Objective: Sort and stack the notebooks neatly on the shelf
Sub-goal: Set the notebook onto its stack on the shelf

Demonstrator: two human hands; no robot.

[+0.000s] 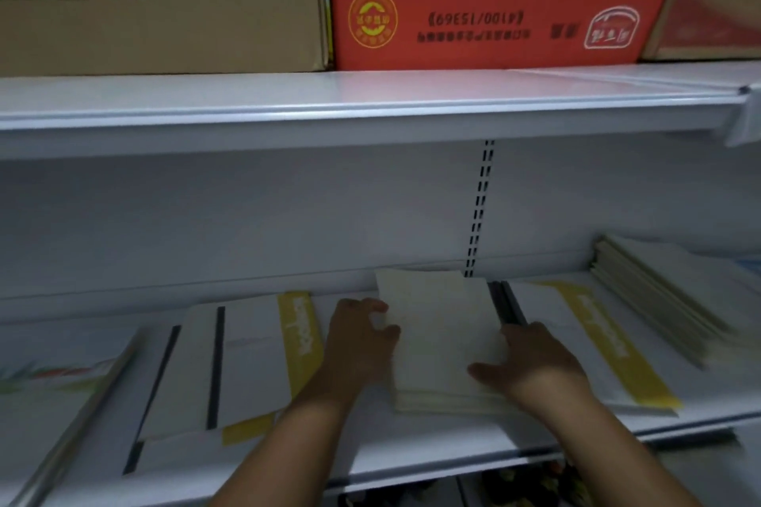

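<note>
Fingers of the left hand [362, 338] curl round the left edge of the stack of cream notebooks [440, 333], mid-shelf. The right hand [535, 366] grips its right edge, thumb on top. Bare white shelf [412, 449] lies nearer. Yellow-banded notebooks [255, 346] lie left, more right. Above sit a brown box [164, 0] and a red box [494, 0].

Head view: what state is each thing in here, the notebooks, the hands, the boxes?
cream notebook stack: flat on the lower shelf, held from both sides
left hand: grips its left edge
right hand: holds its right edge, thumb on top
left yellow-striped notebooks: flat, fanned unevenly
right yellow-striped notebook: flat
far-right pile: flat, blurred
red box: on the upper shelf, print upside down
brown box: beside it
</note>
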